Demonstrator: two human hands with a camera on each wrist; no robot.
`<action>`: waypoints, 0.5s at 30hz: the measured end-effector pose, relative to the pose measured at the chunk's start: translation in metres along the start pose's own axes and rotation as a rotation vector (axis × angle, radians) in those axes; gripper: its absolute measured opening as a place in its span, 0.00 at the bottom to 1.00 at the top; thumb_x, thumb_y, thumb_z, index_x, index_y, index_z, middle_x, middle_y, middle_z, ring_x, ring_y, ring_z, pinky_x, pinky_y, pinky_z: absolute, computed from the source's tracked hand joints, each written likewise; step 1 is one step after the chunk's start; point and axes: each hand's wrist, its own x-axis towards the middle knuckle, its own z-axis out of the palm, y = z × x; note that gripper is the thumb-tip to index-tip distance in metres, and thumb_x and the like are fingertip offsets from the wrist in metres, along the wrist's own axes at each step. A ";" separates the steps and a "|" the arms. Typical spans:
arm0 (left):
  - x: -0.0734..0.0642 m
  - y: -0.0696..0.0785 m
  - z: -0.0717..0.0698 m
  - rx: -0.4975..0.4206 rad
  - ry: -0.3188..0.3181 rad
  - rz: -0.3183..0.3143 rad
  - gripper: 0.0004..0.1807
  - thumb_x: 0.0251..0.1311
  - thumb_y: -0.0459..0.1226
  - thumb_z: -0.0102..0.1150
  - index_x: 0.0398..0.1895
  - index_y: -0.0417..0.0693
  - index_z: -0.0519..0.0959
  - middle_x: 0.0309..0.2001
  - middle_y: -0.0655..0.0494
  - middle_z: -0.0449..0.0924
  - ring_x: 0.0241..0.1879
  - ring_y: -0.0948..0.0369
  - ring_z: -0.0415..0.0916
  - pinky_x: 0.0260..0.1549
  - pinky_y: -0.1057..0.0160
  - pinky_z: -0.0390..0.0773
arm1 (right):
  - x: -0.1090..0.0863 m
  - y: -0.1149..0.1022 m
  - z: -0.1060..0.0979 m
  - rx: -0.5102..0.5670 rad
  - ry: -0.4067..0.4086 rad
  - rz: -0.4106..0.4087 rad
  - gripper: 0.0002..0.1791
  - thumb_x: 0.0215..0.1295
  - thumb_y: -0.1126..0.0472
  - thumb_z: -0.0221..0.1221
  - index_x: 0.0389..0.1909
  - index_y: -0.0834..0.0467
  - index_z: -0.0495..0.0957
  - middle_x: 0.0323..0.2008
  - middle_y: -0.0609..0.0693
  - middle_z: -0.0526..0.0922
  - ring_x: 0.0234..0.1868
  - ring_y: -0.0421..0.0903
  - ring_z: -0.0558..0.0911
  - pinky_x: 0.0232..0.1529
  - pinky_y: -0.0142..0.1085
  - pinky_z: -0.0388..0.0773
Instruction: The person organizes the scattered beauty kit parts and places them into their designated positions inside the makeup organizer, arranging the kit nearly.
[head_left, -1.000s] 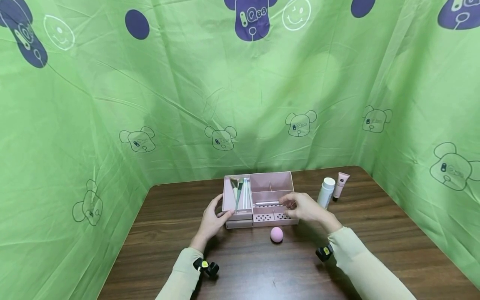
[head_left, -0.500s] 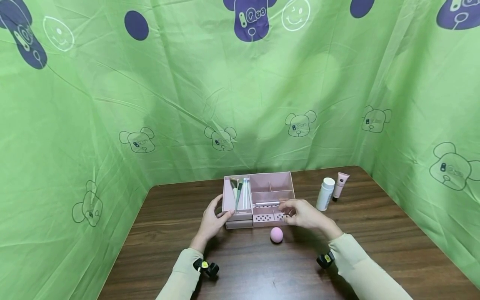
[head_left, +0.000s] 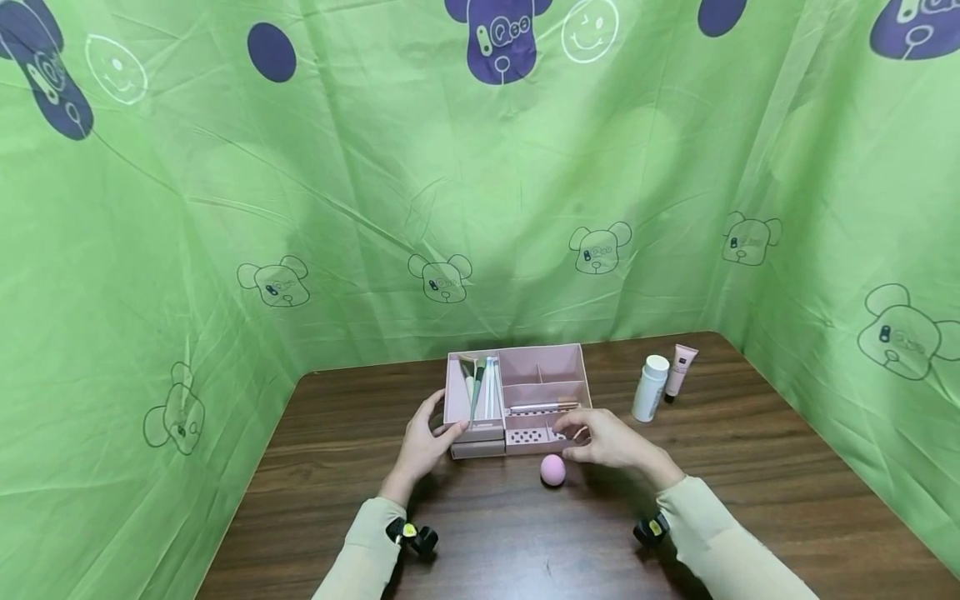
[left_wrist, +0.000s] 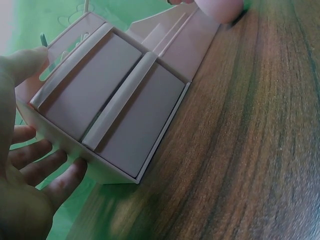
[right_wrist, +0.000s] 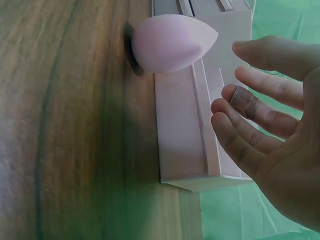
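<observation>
green cloth point(head_left: 360, 187) backs a wooden table point(head_left: 510, 537); left hand point(head_left: 422, 443), spread, grips a pink organizer point(head_left: 478, 450), right hand point(head_left: 609, 440) relaxed, empty.

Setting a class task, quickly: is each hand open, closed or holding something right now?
Left hand: holding the left side of the pink organizer.
Right hand: open, holding nothing, near the pink sponge.

We read "Qee" on the purple bear point(head_left: 502, 43) of the green curtain point(head_left: 480, 175), but not the mark on the pink tube point(head_left: 678, 372).

Head view high, forward and down; wrist views close, low, pink organizer point(head_left: 546, 390) common to both.
</observation>
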 end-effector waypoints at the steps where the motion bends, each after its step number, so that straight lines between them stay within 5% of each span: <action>1: 0.000 0.000 0.000 -0.001 0.001 -0.001 0.39 0.57 0.35 0.69 0.70 0.33 0.61 0.64 0.31 0.66 0.63 0.41 0.68 0.56 0.56 0.80 | 0.000 0.000 0.001 -0.002 -0.002 -0.006 0.19 0.53 0.62 0.69 0.46 0.61 0.81 0.43 0.54 0.84 0.40 0.54 0.84 0.42 0.45 0.86; 15: 0.000 0.002 0.001 0.012 0.010 -0.008 0.39 0.57 0.36 0.69 0.69 0.33 0.62 0.64 0.33 0.67 0.63 0.43 0.68 0.56 0.55 0.81 | -0.001 -0.005 0.016 -0.025 -0.049 -0.013 0.19 0.52 0.60 0.70 0.47 0.58 0.81 0.42 0.52 0.84 0.40 0.49 0.82 0.42 0.39 0.85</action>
